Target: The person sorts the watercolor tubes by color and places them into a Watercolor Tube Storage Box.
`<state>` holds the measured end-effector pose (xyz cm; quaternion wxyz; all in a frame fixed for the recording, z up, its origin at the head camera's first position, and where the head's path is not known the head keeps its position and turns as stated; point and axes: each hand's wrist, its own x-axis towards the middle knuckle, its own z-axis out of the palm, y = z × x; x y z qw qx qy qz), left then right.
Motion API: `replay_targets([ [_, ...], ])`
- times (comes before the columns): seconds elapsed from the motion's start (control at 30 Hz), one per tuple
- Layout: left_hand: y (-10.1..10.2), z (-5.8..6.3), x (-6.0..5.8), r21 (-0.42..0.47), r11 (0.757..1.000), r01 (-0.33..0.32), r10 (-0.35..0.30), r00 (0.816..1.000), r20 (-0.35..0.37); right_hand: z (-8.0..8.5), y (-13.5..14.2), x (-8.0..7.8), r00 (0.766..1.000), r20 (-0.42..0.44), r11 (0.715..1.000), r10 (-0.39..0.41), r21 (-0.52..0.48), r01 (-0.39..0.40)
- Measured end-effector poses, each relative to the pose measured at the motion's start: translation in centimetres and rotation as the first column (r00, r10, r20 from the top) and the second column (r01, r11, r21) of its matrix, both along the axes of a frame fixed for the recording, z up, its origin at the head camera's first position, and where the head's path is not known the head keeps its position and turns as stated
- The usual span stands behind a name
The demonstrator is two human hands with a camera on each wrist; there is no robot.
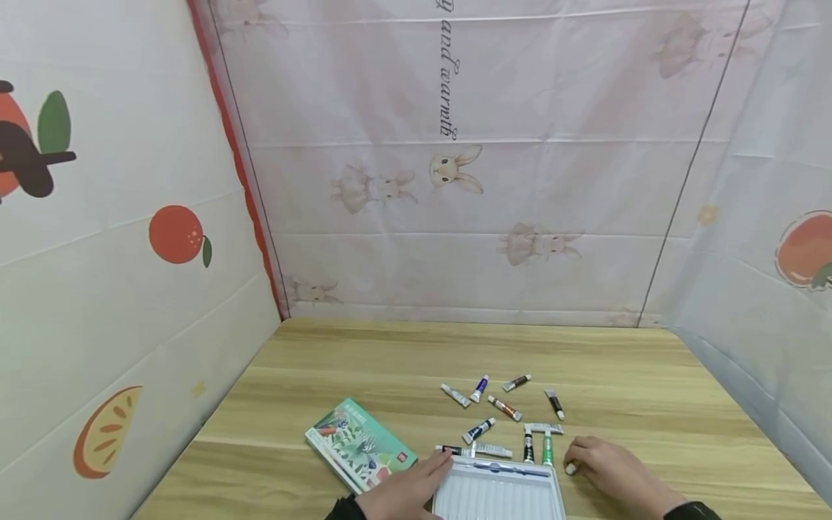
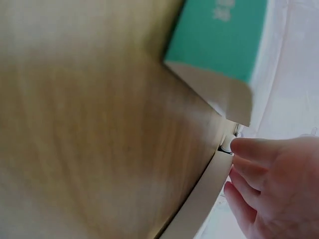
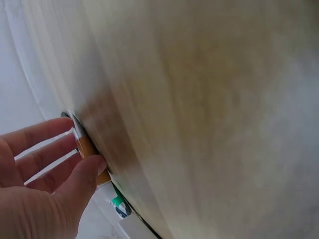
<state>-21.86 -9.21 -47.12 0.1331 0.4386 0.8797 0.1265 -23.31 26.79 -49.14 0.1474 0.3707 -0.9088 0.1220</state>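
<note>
My left hand [image 1: 411, 488] rests with its fingers fairly straight on the upper left corner of a white plastic tray [image 1: 555, 498]. In the left wrist view, the fingertips of the left hand [image 2: 279, 179] touch the tray's pale edge [image 2: 199, 199]. To the right of the tray, my right hand [image 1: 611, 468] is down at the table. Its thumb and fingers pinch an ochre paint tube [image 3: 87, 148], seen in the right wrist view. A thin brush [image 1: 510, 469] lies inside the tray along its far edge.
A green illustrated box [image 1: 364, 444] lies left of the tray. Beyond the tray are scattered paint tubes, among them a green one [image 1: 548, 449], a brown one [image 1: 504, 408] and a purple one [image 1: 479, 389]. Printed cloth [image 1: 390, 274] hangs around the wooden table [image 1: 260, 433].
</note>
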Motion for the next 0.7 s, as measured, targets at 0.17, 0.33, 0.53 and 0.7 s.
replay_targets([
  [0.17, 0.2, 0.1, 0.2, -0.008, 1.000, -0.016, 0.016, 1.000, 0.007, 0.0, 0.0, -0.1, 1.000, -0.014, 1.000, 0.007, -0.003, -0.007],
  [0.33, 0.5, 0.3, 0.3, -0.023, 0.999, -0.049, 0.049, 0.999, 0.009, 0.1, -0.1, 0.4, 1.000, -0.012, 1.000, -0.004, -0.013, 0.004],
  [0.53, 0.6, 0.4, 0.3, -0.042, 0.998, -0.054, 0.053, 0.999, -0.011, 0.9, -1.2, 1.5, 0.998, -0.062, 1.000, 0.029, -0.007, -0.029],
  [0.7, 0.6, 0.5, 0.4, -0.060, 0.997, -0.044, 0.040, 0.997, -0.071, 1.6, -2.6, 2.0, 0.984, -0.140, 0.994, 0.109, -0.006, -0.111],
])
